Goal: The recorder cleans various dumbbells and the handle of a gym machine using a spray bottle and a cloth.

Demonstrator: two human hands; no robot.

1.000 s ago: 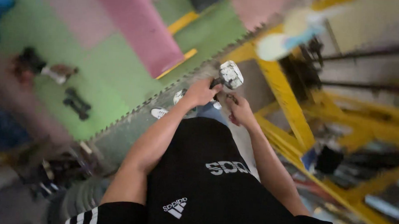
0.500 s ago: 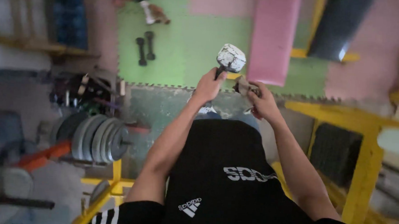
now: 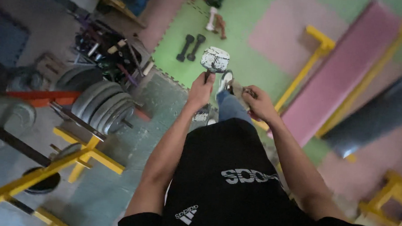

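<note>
Left hand (image 3: pixel 201 87) clenched on the handle of a white chipped dumbbell (image 3: pixel 214 60), whose head stands just above the fist. Right hand (image 3: pixel 257 102), just beside it, grips a crumpled cloth (image 3: pixel 236 89). Two small black dumbbells (image 3: pixel 190 47) lie on the green mat (image 3: pixel 249 38) beyond the hands; weight plates (image 3: pixel 102 109) sit to the left.

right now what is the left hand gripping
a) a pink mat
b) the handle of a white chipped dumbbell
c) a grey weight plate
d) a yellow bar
b: the left hand is closed around the dark handle of the dumbbell, whose white, chipped head stands above the fist, while the right hand holds a small crumpled cloth-like thing beside it.
</note>
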